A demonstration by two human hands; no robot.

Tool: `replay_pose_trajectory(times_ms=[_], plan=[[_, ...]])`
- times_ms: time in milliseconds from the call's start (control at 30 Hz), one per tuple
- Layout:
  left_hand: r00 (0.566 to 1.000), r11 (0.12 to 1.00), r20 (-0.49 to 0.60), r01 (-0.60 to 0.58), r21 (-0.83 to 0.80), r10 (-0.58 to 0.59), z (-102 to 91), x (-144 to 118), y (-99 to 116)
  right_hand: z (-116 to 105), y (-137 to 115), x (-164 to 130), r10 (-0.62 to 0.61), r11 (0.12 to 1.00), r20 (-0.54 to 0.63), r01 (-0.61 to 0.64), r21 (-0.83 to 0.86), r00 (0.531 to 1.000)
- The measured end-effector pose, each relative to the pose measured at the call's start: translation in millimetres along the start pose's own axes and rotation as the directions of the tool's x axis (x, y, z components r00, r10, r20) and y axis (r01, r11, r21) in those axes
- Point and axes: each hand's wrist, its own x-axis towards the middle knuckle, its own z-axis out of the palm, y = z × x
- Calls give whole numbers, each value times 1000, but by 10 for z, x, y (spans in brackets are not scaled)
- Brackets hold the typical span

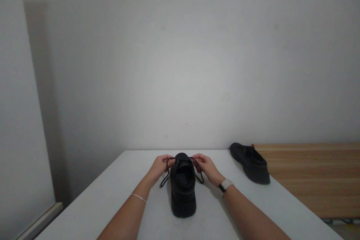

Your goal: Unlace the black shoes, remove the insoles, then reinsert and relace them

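A black shoe [183, 197] stands upright on the white table, its heel toward me and its toe toward the wall. My left hand [161, 165] is at the shoe's left side, fingers pinched on the left shoelace [164, 180], whose looped end hangs down beside the shoe. On the opposite side, my right hand [206, 165] has its fingers closed on the right shoelace [201, 178], which also droops in a loop. The shoe's opening faces up. Its collar and tongue partly hide the lacing.
A second black shoe [251, 163] rests at the right edge of the white table [112, 191]. Beyond that edge is a wood-grain surface [312, 180]. A grey-white wall [180, 63] rises behind the table.
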Motion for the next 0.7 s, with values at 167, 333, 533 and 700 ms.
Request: replay_pose_trajectory(times_ms=[167,333,533,700], plan=[[1000,1000,4,-3,3,3,-1,5,-16,1,17,3,-12,1000,1,12,-11,1000],[1000,1000,9,-6,22,6,1,0,-11,-8,43,7,-14,1000,1,14,-22,1000],[999,998,38,-36,43,34,18,19,-58,1,46,6,-15,999,9,15,-30,1000],[996,994,1,-90,66,90,77,28,-77,13,160,60,-12,1000,-49,11,-20,999]])
